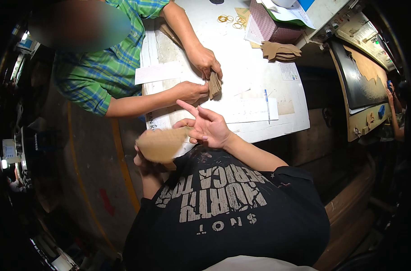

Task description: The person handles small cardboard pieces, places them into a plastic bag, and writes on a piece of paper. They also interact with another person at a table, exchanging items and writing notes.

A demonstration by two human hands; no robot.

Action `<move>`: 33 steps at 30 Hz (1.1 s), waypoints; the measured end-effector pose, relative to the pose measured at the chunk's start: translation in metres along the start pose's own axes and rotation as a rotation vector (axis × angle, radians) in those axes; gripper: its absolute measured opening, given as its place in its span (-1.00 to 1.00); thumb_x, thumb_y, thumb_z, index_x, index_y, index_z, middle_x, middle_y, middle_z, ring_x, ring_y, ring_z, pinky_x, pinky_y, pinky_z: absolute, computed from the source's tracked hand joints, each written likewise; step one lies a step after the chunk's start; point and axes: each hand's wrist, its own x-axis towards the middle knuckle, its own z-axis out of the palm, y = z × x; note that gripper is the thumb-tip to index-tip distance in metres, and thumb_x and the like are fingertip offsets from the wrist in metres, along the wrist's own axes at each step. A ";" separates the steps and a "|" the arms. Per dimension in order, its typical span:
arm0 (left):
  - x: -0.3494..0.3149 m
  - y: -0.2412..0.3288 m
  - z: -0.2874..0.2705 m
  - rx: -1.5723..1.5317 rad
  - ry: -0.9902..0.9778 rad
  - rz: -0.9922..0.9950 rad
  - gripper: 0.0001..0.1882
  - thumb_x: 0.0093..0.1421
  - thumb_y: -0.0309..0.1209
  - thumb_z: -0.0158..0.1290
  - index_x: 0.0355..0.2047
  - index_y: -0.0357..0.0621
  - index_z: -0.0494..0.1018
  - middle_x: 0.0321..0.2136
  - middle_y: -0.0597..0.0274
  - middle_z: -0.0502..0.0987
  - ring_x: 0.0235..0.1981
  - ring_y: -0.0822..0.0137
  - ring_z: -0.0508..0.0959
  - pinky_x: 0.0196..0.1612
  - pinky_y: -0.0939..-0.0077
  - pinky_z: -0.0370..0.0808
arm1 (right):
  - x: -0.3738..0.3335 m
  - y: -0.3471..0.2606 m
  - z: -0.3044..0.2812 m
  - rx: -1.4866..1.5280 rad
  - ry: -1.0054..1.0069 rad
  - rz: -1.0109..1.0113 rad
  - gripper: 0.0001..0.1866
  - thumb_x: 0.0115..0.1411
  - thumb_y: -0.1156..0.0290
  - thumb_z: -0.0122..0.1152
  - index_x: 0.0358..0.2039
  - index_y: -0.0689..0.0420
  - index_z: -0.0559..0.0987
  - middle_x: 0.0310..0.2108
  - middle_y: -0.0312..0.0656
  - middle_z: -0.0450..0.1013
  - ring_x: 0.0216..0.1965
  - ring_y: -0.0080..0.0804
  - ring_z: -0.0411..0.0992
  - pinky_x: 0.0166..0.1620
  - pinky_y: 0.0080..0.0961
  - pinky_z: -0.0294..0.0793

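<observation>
Your left hand sits low at about 8 o'clock from the centre of the view, mostly hidden behind the tan cut piece it is holding up; the fingers are closed on the piece's lower edge, though you cannot tell exactly how they wrap it. The piece is a flat, rounded, light-brown shape, tilted up over the near edge of the white table.

Your right hand is just beside the piece, at its 3 o'clock. It is largely open: the index finger points out toward 11 o'clock, the other fingers are spread and loosely bent, and the thumb and lower fingers meet the right corner of the tan piece.

Across the table, at 12 o'clock from your right hand, a co-worker in a green plaid shirt has both hands on a small stack of tan pieces, which stands on edge on the table. That stack is near your pointing fingertip but not touching it.

Farther off, at 1 o'clock, another pile of tan pieces lies by a pink box. Rubber bands lie at 12 o'clock, and a blue pen rests on papers at 2 o'clock from your right hand.
</observation>
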 end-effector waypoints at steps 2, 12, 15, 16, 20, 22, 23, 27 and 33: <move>0.013 0.005 0.017 -0.141 0.240 0.012 -0.26 0.44 0.18 -0.10 0.20 -0.34 0.33 -0.10 0.12 0.54 -0.55 0.56 0.40 -0.42 0.60 0.38 | -0.004 -0.003 0.000 0.015 -0.043 -0.027 -0.29 0.48 0.13 -0.32 0.57 -0.10 -0.18 0.09 0.20 0.48 -0.66 -0.55 0.23 -0.25 -0.42 0.50; 0.019 0.004 0.030 1.145 0.347 -0.366 -0.64 0.29 -0.35 0.29 0.00 -0.33 0.58 -0.29 0.31 0.62 -0.32 0.54 0.55 -0.24 0.65 0.47 | -0.022 -0.030 0.040 -0.408 0.008 -0.249 -0.12 0.30 0.30 0.02 0.53 0.14 -0.14 0.23 0.36 0.31 -0.61 -0.56 0.28 -0.36 -0.56 0.44; 0.023 0.002 0.031 1.033 0.161 -0.322 -0.64 0.28 -0.37 0.29 0.00 -0.35 0.57 -0.25 0.30 0.61 -0.18 0.48 0.56 -0.07 0.59 0.48 | -0.023 -0.034 0.045 -0.426 0.033 -0.235 -0.13 0.30 0.32 0.01 0.53 0.14 -0.14 0.25 0.38 0.28 -0.60 -0.54 0.33 -0.41 -0.60 0.46; 0.024 0.003 0.029 1.011 0.143 -0.340 -0.64 0.28 -0.38 0.29 0.00 -0.36 0.57 -0.22 0.28 0.61 -0.12 0.46 0.55 -0.01 0.57 0.46 | -0.023 -0.032 0.043 -0.414 0.048 -0.245 -0.14 0.30 0.33 0.00 0.53 0.14 -0.14 0.25 0.40 0.26 -0.60 -0.54 0.37 -0.44 -0.61 0.48; 0.027 0.006 0.025 1.009 0.258 -0.417 -0.63 0.32 -0.33 0.26 0.03 -0.33 0.56 -0.31 0.29 0.60 -0.35 0.52 0.56 -0.26 0.63 0.50 | -0.026 -0.035 0.042 -0.525 0.177 -0.246 -0.15 0.31 0.33 0.00 0.53 0.13 -0.13 0.24 0.33 0.30 -0.60 -0.56 0.35 -0.45 -0.63 0.44; 0.024 0.007 0.020 0.940 0.331 -0.463 -0.62 0.33 -0.30 0.25 0.04 -0.31 0.55 -0.37 0.30 0.58 -0.50 0.57 0.52 -0.43 0.66 0.48 | -0.027 -0.037 0.041 -0.589 0.253 -0.252 -0.15 0.31 0.33 0.01 0.53 0.13 -0.11 0.23 0.29 0.33 -0.60 -0.58 0.34 -0.44 -0.63 0.42; 0.024 0.004 0.017 0.942 0.344 -0.433 -0.61 0.34 -0.29 0.25 0.04 -0.31 0.55 -0.39 0.31 0.57 -0.55 0.59 0.49 -0.49 0.67 0.45 | -0.026 -0.038 0.040 -0.602 0.280 -0.270 -0.16 0.31 0.33 0.01 0.52 0.12 -0.09 0.22 0.27 0.34 -0.60 -0.58 0.33 -0.44 -0.63 0.42; 0.025 -0.003 0.013 0.903 0.378 -0.381 -0.58 0.35 -0.26 0.24 0.06 -0.33 0.53 -0.43 0.33 0.55 -0.63 0.61 0.43 -0.58 0.69 0.40 | -0.028 -0.046 0.030 -0.641 0.379 -0.328 -0.19 0.28 0.34 0.03 0.51 0.11 0.01 0.20 0.22 0.38 -0.59 -0.60 0.30 -0.40 -0.63 0.42; 0.025 -0.013 0.000 0.671 0.400 -0.275 -0.53 0.39 -0.22 0.18 0.09 -0.40 0.47 -0.38 0.30 0.56 -0.63 0.59 0.42 -0.56 0.71 0.38 | -0.032 -0.057 0.027 -0.686 0.470 -0.427 -0.26 0.29 0.39 0.02 0.46 0.18 0.07 0.12 0.09 0.47 -0.61 -0.64 0.28 -0.42 -0.64 0.45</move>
